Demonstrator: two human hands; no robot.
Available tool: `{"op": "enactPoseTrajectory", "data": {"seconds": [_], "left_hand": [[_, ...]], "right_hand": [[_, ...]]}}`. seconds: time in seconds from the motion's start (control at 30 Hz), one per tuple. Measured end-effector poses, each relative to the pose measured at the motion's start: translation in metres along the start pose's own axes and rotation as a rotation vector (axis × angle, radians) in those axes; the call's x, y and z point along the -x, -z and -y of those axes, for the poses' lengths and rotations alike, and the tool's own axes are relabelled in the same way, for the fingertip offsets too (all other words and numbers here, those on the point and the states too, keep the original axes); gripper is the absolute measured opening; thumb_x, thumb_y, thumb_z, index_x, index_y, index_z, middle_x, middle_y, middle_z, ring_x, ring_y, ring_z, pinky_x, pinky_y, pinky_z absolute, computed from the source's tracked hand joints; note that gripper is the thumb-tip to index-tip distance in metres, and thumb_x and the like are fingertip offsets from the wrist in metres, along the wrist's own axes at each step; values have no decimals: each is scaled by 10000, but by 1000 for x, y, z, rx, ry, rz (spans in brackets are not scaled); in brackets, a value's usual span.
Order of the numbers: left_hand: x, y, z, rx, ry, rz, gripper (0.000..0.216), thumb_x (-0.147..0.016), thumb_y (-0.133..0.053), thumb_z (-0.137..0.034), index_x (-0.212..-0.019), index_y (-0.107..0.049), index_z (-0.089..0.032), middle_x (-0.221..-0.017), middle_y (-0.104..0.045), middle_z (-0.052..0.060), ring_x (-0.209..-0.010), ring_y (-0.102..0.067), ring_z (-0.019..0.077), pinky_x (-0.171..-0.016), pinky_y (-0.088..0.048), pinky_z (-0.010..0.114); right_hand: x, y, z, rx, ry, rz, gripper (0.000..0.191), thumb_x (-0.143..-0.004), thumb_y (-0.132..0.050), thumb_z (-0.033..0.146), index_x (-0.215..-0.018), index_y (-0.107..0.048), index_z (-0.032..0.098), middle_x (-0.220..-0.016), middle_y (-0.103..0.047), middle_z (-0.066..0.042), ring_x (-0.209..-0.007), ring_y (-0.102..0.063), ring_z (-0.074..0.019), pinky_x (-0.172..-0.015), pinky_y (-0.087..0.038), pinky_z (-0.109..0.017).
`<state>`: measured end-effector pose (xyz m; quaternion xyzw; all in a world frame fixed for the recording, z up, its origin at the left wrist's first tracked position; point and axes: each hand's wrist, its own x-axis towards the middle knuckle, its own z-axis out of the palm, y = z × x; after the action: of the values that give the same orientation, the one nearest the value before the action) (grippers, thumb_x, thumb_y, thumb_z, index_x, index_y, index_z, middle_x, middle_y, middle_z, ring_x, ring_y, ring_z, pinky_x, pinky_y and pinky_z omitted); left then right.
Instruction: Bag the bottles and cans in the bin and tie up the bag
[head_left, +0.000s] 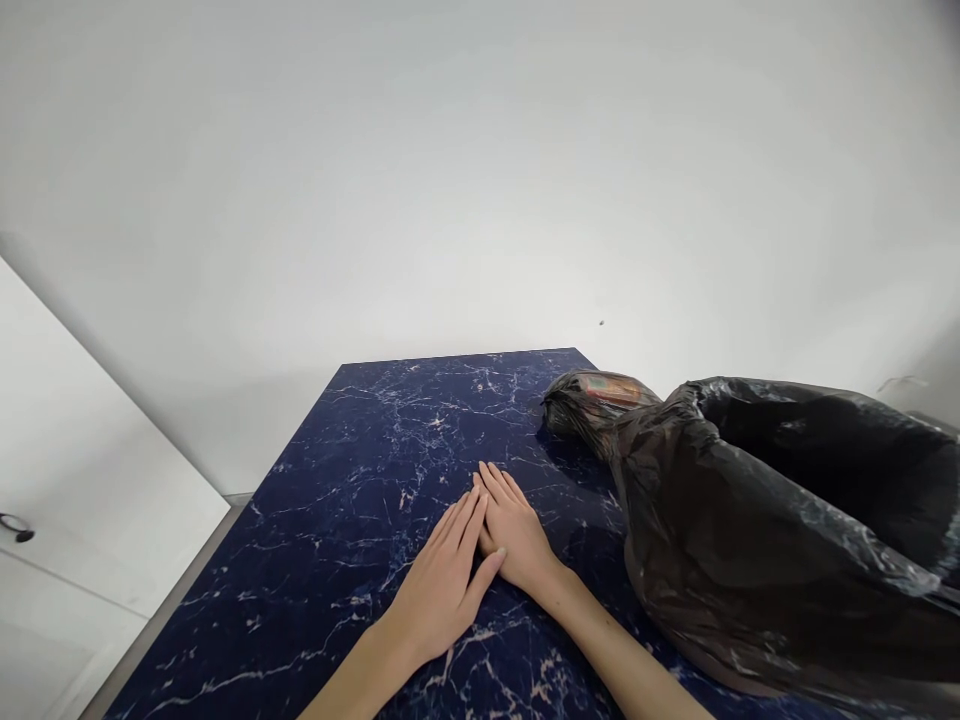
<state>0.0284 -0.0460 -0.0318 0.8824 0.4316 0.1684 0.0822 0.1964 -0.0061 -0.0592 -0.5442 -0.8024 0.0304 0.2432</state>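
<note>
My left hand [442, 585] lies flat, palm down, on a dark blue marbled tabletop [352, 470], fingers stretched out and together. My right hand [514, 530] lies flat beside it, fingers straight, its inner edge touching the left hand's fingers. Neither hand holds anything. Just to the right of my right hand sits a large black plastic bag [757, 540], bulging and crumpled, with a reddish-orange package [611, 388] showing through its thin far end.
A plain white wall [480, 180] rises behind the table's far edge. A white cabinet [67, 500] with a small dark handle [16, 527] stands at the left, with a narrow gap between it and the table.
</note>
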Motion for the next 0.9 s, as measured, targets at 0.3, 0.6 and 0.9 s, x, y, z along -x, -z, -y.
{"op": "enactPoseTrajectory", "data": {"seconds": [0.3, 0.6, 0.9], "left_hand": [[-2, 1, -2, 30, 35, 29, 772, -1138, -407, -538, -1746, 31, -351, -1806, -167, 26, -1645, -279, 299, -1332, -354, 520], [-2, 0, 0, 49, 42, 41, 778, -1136, -411, -537, -1739, 52, -371, -1810, -146, 13, -1651, -263, 302, -1337, -339, 535], [-1, 6, -2, 89, 106, 50, 749, -1133, -390, -566, -1742, 13, -403, -1819, -142, 10, -1650, -273, 313, -1314, -375, 553]], "right_hand": [[-1, 1, 0, -25, -2, 2, 600, -1042, -398, 192, -1605, -477, 0, -1700, -403, -180, -1619, -334, -295, -1346, -270, -476], [0, 0, -1, -55, -2, -30, 593, -1038, -399, 200, -1594, -508, 23, -1691, -430, -172, -1610, -356, -290, -1337, -287, -472], [-1, -1, -12, -131, -142, -179, 581, -1041, -463, 261, -1587, -521, 69, -1758, -278, -232, -1643, -249, -387, -1278, -368, -566]]}}
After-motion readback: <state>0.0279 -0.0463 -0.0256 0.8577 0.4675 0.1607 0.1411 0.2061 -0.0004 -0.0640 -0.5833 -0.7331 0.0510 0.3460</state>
